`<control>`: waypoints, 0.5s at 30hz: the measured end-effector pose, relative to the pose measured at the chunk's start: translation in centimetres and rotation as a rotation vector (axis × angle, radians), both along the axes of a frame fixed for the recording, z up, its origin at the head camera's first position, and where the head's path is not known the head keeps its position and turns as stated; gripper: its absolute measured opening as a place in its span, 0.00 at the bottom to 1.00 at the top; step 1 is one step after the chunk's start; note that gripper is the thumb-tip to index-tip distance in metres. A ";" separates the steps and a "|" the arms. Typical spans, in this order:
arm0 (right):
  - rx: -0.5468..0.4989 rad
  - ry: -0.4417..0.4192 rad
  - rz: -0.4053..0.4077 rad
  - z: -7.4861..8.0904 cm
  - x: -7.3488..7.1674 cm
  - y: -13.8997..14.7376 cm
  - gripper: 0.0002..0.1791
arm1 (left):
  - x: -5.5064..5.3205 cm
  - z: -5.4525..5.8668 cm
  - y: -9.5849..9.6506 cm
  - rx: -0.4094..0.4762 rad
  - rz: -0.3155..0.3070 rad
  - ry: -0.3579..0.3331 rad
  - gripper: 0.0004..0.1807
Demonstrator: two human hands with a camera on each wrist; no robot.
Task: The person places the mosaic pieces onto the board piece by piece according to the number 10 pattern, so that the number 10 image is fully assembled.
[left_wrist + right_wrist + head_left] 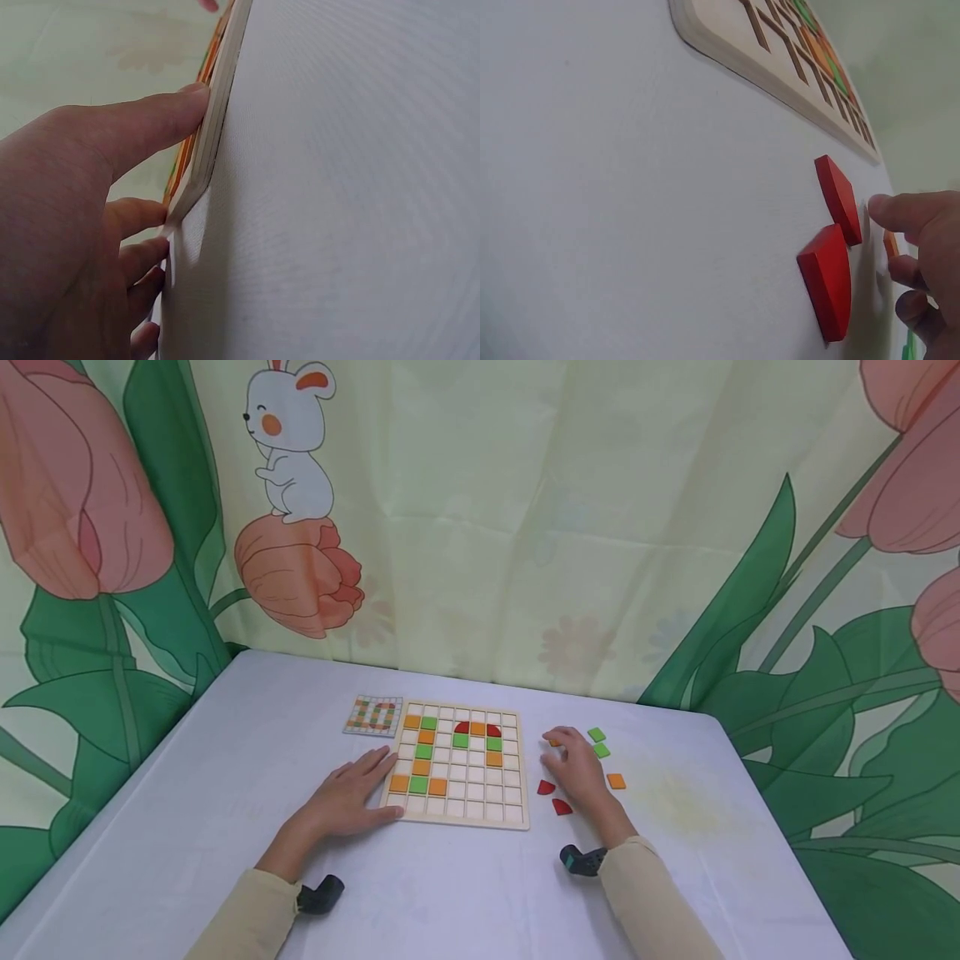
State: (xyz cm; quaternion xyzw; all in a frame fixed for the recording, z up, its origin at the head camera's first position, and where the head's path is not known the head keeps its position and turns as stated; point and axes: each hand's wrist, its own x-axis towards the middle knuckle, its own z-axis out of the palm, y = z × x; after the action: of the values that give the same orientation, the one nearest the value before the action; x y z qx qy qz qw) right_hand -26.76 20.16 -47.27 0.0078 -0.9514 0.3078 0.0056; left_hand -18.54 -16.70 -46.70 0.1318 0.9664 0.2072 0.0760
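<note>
A square wooden grid board (476, 819) lies on the table, with orange, green and red pieces set in some cells. My left hand (348, 797) rests at its left edge, fingers spread; in the left wrist view the thumb (161, 124) touches the board's rim. To the right of the board, my right hand (577, 768) is bent over an orange square (553, 743), partly hidden by the fingers. Thumb and fingertips stand apart around it. Two red quarter-round pieces (546, 787) (829, 281) lie near this hand, on the side toward me.
A small pattern card (372, 716) lies at the board's upper left. Beyond the right hand are two green squares (602, 750) and another orange square (616, 781). A printed curtain (480, 527) hangs behind the white-covered table (465, 893).
</note>
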 end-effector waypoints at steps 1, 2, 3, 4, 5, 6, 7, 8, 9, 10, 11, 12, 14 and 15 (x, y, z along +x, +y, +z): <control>0.009 -0.001 -0.001 0.0 -0.1 0.1 0.22 | 0.0 0.0 0.0 0.001 -0.001 0.001 0.48; 0.016 -0.003 -0.001 0.1 -0.2 0.3 0.22 | 0.0 0.0 0.0 0.002 -0.001 -0.001 0.48; 0.025 -0.004 -0.002 0.1 -0.3 0.4 0.22 | 0.1 0.0 0.0 0.002 -0.004 0.001 0.48; 0.034 -0.009 -0.004 0.2 -0.3 0.4 0.22 | 0.1 0.1 0.0 0.004 -0.004 0.000 0.48; 0.045 -0.014 -0.005 0.2 -0.4 0.5 0.22 | 0.2 0.1 0.0 0.005 -0.005 0.000 0.48; 0.058 -0.019 -0.006 0.2 -0.5 0.5 0.23 | 0.2 0.1 0.0 0.005 -0.005 0.000 0.48; 0.070 -0.025 -0.010 0.2 -0.5 0.6 0.23 | 0.2 0.2 0.0 0.005 -0.006 0.002 0.48; 0.082 -0.027 -0.010 0.3 -0.5 0.7 0.23 | 0.3 0.2 0.0 0.004 -0.006 0.003 0.48; 0.094 -0.027 -0.010 0.3 -0.6 0.7 0.23 | 0.3 0.2 0.0 0.005 -0.008 0.006 0.48; 0.099 -0.027 -0.010 0.3 -0.5 0.8 0.23 | 0.3 0.2 0.0 0.005 -0.006 0.005 0.48; 0.102 -0.025 -0.011 0.3 -0.5 0.8 0.23 | 0.3 0.2 0.0 0.005 -0.009 0.008 0.48; 0.103 -0.021 -0.012 0.4 -0.5 0.9 0.23 | 0.3 0.2 0.0 0.004 -0.011 0.009 0.48; 0.098 -0.012 -0.011 0.4 -0.5 1.0 0.21 | 0.2 0.1 0.1 0.006 -0.012 0.012 0.48; 0.094 -0.009 -0.011 0.4 -0.5 1.0 0.21 | 0.2 0.1 0.1 0.005 -0.014 0.017 0.48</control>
State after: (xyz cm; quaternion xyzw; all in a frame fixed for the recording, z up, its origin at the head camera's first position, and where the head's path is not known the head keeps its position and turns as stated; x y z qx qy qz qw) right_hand -27.31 21.14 -46.88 0.0014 -0.9648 0.2628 0.0028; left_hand -18.38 -16.64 -46.64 0.1406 0.9655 0.2079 0.0691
